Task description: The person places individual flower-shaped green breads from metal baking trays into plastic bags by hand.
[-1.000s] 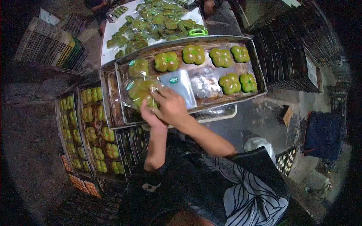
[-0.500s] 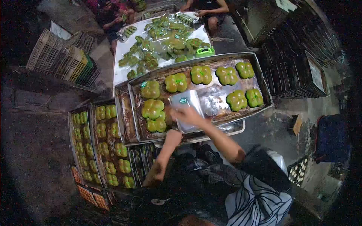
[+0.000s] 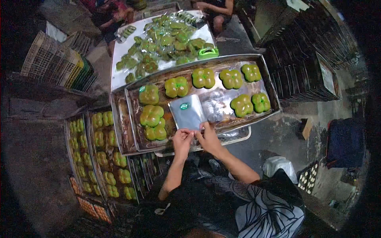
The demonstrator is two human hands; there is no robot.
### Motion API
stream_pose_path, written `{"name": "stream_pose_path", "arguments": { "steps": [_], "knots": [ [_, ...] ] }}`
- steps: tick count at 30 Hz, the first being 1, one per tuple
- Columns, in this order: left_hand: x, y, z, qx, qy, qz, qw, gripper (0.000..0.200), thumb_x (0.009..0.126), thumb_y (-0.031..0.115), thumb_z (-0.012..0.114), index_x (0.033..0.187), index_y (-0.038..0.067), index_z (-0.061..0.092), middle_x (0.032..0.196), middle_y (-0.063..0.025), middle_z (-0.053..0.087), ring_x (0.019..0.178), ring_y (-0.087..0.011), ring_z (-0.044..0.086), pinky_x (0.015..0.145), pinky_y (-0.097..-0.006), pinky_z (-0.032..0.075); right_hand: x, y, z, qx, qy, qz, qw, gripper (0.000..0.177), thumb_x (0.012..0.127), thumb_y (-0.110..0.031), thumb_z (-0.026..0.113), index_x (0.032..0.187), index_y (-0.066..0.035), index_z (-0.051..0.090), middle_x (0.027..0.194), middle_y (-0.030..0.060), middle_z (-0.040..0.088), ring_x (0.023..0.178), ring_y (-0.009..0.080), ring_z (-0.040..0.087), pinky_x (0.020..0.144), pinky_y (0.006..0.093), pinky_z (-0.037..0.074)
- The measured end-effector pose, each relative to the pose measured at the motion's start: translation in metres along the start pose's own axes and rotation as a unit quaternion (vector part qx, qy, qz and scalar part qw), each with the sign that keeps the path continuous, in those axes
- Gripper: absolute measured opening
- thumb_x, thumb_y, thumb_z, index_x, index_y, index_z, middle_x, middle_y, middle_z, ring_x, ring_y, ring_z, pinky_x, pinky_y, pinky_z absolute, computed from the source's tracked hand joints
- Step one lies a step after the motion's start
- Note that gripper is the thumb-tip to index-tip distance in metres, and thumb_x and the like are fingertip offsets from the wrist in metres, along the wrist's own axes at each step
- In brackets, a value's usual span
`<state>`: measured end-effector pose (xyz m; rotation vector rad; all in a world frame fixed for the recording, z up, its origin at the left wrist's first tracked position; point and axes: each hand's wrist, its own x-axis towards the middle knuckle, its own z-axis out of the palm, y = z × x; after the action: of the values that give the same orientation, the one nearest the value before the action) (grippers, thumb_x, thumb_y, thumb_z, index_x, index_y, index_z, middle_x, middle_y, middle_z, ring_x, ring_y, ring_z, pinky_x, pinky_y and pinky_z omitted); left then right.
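The tray (image 3: 167,121) holds nine green buns (image 3: 203,78): five along the far side, two near-left, two near-right. Between the near pairs lies a clear bag (image 3: 189,116), its one green label (image 3: 183,106) unreadably small. The left hand (image 3: 182,141) pinches its near edge, fingertips together; the right hand (image 3: 208,139) touches it, thumb and forefinger parted.

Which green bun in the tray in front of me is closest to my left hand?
The bun in the near-left corner of the tray; all others there sit farther from your left hand.
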<state>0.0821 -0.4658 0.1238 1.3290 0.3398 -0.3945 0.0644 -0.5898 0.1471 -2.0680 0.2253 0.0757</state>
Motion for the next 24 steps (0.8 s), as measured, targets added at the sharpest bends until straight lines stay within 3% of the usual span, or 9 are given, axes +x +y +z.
{"name": "stream_pose_path", "arguments": {
  "steps": [8, 12, 16, 17, 18, 19, 20, 23, 24],
  "knots": [
    [0.011, 0.013, 0.014, -0.009, 0.130, 0.156, 0.979, 0.023, 0.072, 0.002, 0.062, 0.092, -0.001, 0.050, 0.082, -0.0051, 0.057, 0.074, -0.0091, 0.052, 0.068, -0.0209, 0.041, -0.010, 0.016, 0.007, 0.056, -0.031, 0.028, 0.998, 0.009, 0.081, -0.006, 0.045, 0.090, -0.002, 0.042, 0.067, 0.0188, 0.053, 0.062, 0.0366, 0.053, 0.055, 0.0413, 0.042],
    [0.010, 0.030, 0.004, 0.070, -0.099, -0.080, 0.989, 0.021, 0.076, 0.011, 0.060, 0.089, -0.005, 0.057, 0.072, -0.0023, 0.057, 0.066, -0.0088, 0.052, 0.062, -0.0208, 0.042, 0.004, -0.007, -0.012, -0.017, -0.014, -0.081, 0.996, 0.011, 0.082, -0.011, 0.045, 0.088, -0.004, 0.040, 0.063, 0.0209, 0.054, 0.057, 0.0402, 0.053, 0.050, 0.0490, 0.040],
    [0.002, 0.027, 0.024, 0.222, 0.019, 0.161, 0.962, 0.009, 0.074, 0.005, 0.059, 0.081, -0.001, 0.061, 0.068, -0.0066, 0.056, 0.061, -0.0128, 0.052, 0.055, -0.0246, 0.040, -0.013, 0.005, -0.003, -0.090, 0.046, -0.112, 0.989, 0.025, 0.082, -0.013, 0.044, 0.105, -0.003, 0.046, 0.058, 0.0160, 0.054, 0.047, 0.0343, 0.053, 0.044, 0.0444, 0.041],
    [0.000, 0.024, 0.029, 0.261, 0.039, 0.254, 0.931, 0.009, 0.073, 0.002, 0.058, 0.080, 0.000, 0.061, 0.068, -0.0075, 0.054, 0.062, -0.0156, 0.052, 0.055, -0.0257, 0.040, -0.011, 0.005, -0.010, 0.112, -0.119, 0.117, 0.980, 0.032, 0.084, -0.015, 0.040, 0.114, -0.005, 0.045, 0.066, 0.0121, 0.059, 0.051, 0.0257, 0.057, 0.047, 0.0396, 0.044],
    [-0.005, 0.021, 0.034, 0.296, 0.057, 0.342, 0.890, 0.011, 0.071, -0.001, 0.057, 0.080, 0.001, 0.061, 0.068, -0.0083, 0.053, 0.063, -0.0185, 0.052, 0.055, -0.0268, 0.040, 0.008, 0.021, -0.013, 0.112, -0.119, 0.118, 0.979, 0.032, 0.084, -0.015, 0.040, 0.114, -0.005, 0.045, 0.066, 0.0121, 0.059, 0.051, 0.0257, 0.057, 0.047, 0.0396, 0.044],
    [-0.019, 0.035, 0.045, 0.278, -0.009, 0.315, 0.907, 0.015, 0.067, -0.003, 0.057, 0.080, 0.003, 0.062, 0.069, -0.0094, 0.051, 0.067, -0.0236, 0.052, 0.057, -0.0292, 0.041, 0.035, 0.050, -0.012, 0.516, -0.258, 0.102, 0.811, 0.033, 0.086, -0.020, 0.038, 0.114, -0.005, 0.044, 0.076, 0.0122, 0.059, 0.059, 0.0233, 0.058, 0.053, 0.0377, 0.045],
    [-0.019, 0.030, 0.043, 0.279, -0.011, 0.308, 0.910, 0.015, 0.067, -0.003, 0.057, 0.080, 0.003, 0.062, 0.069, -0.0094, 0.051, 0.067, -0.0236, 0.052, 0.057, -0.0292, 0.041, 0.050, 0.067, -0.013, 0.813, -0.337, 0.065, 0.471, 0.035, 0.088, -0.026, 0.036, 0.115, -0.004, 0.044, 0.086, 0.0123, 0.060, 0.068, 0.0210, 0.059, 0.060, 0.0359, 0.047],
    [0.001, 0.021, 0.051, -0.007, 0.087, 0.281, 0.956, 0.030, 0.077, 0.012, 0.057, 0.104, 0.002, 0.050, 0.080, -0.0066, 0.054, 0.077, -0.0228, 0.053, 0.073, -0.0317, 0.043, 0.062, -0.031, -0.018, 0.690, 0.016, 0.077, 0.719, 0.044, 0.088, -0.038, 0.033, 0.114, -0.003, 0.043, 0.103, 0.0134, 0.055, 0.087, 0.0222, 0.055, 0.075, 0.0331, 0.043],
    [0.010, 0.022, 0.040, -0.006, 0.089, 0.281, 0.956, 0.030, 0.077, 0.012, 0.057, 0.104, 0.002, 0.050, 0.080, -0.0066, 0.054, 0.077, -0.0228, 0.053, 0.073, -0.0317, 0.043, 0.061, -0.033, -0.007, 0.691, 0.015, 0.079, 0.718, 0.044, 0.088, -0.038, 0.033, 0.114, -0.003, 0.043, 0.103, 0.0134, 0.055, 0.087, 0.0222, 0.055, 0.075, 0.0331, 0.043]
  ]
}}
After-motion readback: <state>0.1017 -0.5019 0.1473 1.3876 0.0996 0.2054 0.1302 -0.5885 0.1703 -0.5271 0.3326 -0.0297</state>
